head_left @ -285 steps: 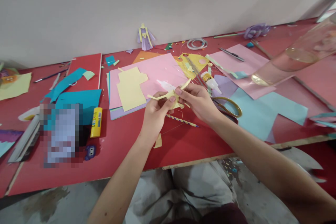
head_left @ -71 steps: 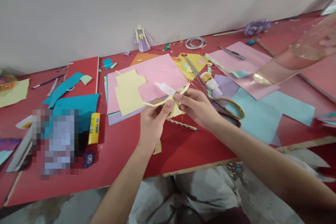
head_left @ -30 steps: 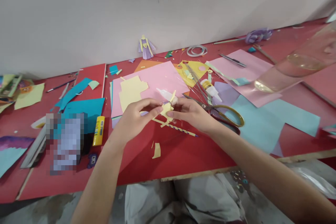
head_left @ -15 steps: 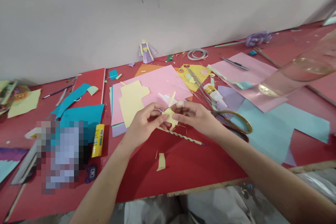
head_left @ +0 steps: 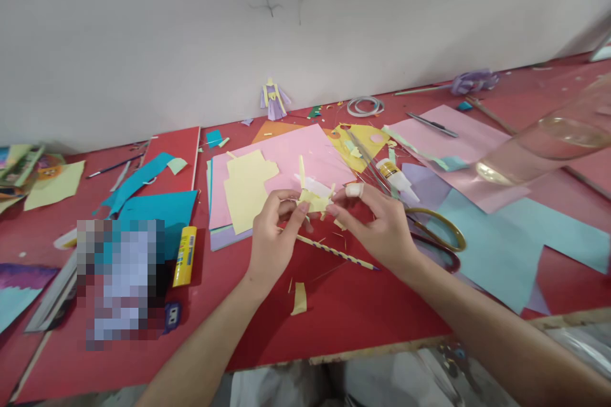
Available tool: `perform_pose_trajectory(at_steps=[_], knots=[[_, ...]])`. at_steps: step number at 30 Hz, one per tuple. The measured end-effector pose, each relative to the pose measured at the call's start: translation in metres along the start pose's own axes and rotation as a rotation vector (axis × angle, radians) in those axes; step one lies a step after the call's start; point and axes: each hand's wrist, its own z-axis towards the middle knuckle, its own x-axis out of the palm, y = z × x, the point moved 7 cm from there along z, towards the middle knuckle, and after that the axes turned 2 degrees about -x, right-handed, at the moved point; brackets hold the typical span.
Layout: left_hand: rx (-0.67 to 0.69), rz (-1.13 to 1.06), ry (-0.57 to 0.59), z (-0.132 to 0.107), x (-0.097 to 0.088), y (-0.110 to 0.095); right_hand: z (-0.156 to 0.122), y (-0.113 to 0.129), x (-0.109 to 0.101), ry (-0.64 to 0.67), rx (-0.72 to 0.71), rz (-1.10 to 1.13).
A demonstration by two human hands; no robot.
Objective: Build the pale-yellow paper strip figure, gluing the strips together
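Observation:
A small pale-yellow paper cutout [head_left: 314, 201] with a thin upright strip is held above the red table [head_left: 334, 324]. My left hand [head_left: 277, 229] pinches its left side between thumb and fingers. At its right edge my right hand [head_left: 375, 216] has thumb and forefinger closed on the paper; one finger wears a white wrap. Below lies a spotted pencil [head_left: 337, 251]. Scissors [head_left: 442, 229] with olive handles rest right of my right hand, beside a white glue bottle [head_left: 397, 178]. Behind the hands are a pink sheet [head_left: 305, 146] and a pale-yellow sheet [head_left: 248, 187].
A yellow glue stick [head_left: 184, 256] and a sharpener [head_left: 172, 317] lie left. Blue sheets [head_left: 501, 248] spread right, near a transparent bottle [head_left: 534, 146]. A paper doll [head_left: 273, 100] leans on the wall. A craft knife [head_left: 432, 124] lies on pink paper.
The yellow cutout has been turned and its strip stands more upright. My right hand has shifted right, to the cutout's edge. The whole view has moved slightly.

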Motion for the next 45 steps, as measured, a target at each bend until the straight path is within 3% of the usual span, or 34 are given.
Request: perform_pose_trajectory(at_steps=[8,15,20,24,30,45], knots=[[0.074,0.064,-0.027,-0.003,0.0,-0.004,-0.003,0.008,0.002,-0.017,-0.02,-0.064],[0.184,0.153,-0.079,-0.007,0.0,-0.008,-0.01,0.033,0.003,-0.008,-0.351,-0.081],[0.249,0.166,-0.095,-0.011,0.0,-0.01,-0.011,0.039,0.002,-0.027,-0.427,-0.104],[0.229,0.139,-0.087,-0.01,0.001,-0.009,-0.01,0.037,-0.002,-0.058,-0.378,-0.105],[0.138,0.028,-0.034,-0.009,0.005,-0.006,-0.006,0.012,-0.004,-0.087,-0.017,-0.081],[0.028,-0.065,0.023,-0.006,0.01,0.001,-0.005,0.006,0.0,-0.065,0.023,-0.076]])
